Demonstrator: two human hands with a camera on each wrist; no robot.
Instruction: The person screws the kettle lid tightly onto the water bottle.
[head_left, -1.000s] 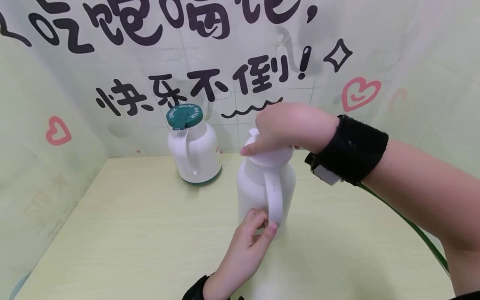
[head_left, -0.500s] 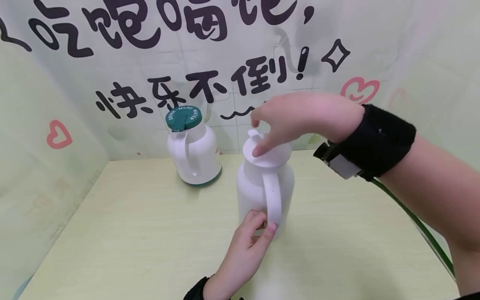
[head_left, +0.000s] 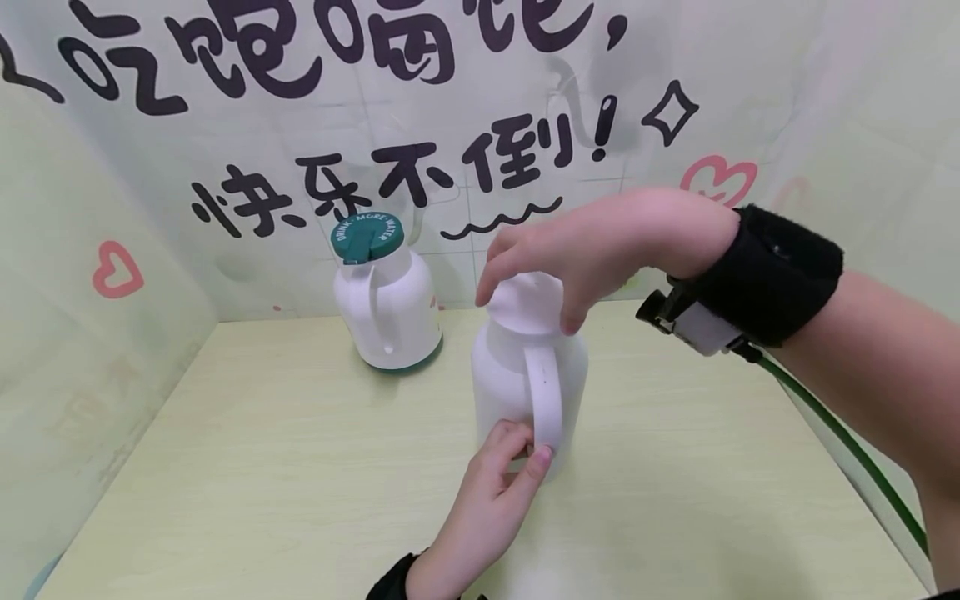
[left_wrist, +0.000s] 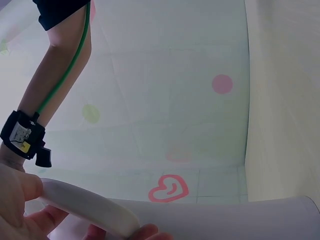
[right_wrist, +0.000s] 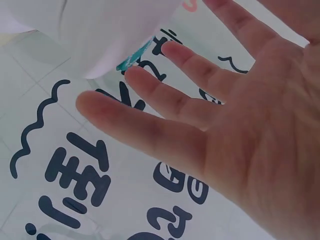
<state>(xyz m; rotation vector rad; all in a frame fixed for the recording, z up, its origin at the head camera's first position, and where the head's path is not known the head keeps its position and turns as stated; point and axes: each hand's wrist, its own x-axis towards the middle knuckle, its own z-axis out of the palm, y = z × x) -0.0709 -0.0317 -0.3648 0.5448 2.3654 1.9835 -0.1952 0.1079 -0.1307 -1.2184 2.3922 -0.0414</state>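
Observation:
A white vacuum jug [head_left: 498, 367] stands upright on the table in the head view, its handle [head_left: 546, 392] facing me. My left hand [head_left: 480, 500] holds the lower part of that handle, thumb on one side and fingers curled behind; the left wrist view shows the handle [left_wrist: 90, 205] within the fingers. Over the jug's white lid [head_left: 525, 304] my right hand [head_left: 577, 250] arches with its fingers spread. The right wrist view has those fingers [right_wrist: 150, 132] nearly straight beside the lid [right_wrist: 110, 35]. Whether any fingertip touches it I cannot tell.
A second white jug [head_left: 397, 304] with a green lid [head_left: 369, 236] and green base stands at the back left of the pale wooden table [head_left: 300, 467]. Behind it hangs a printed curtain [head_left: 247, 283]. A green cable [head_left: 840, 433] runs along my right arm.
My right hand was on the lid, came off it and shifted right, and is now spread over it with thumb and fingers apart. The left hand has kept its hold on the handle.

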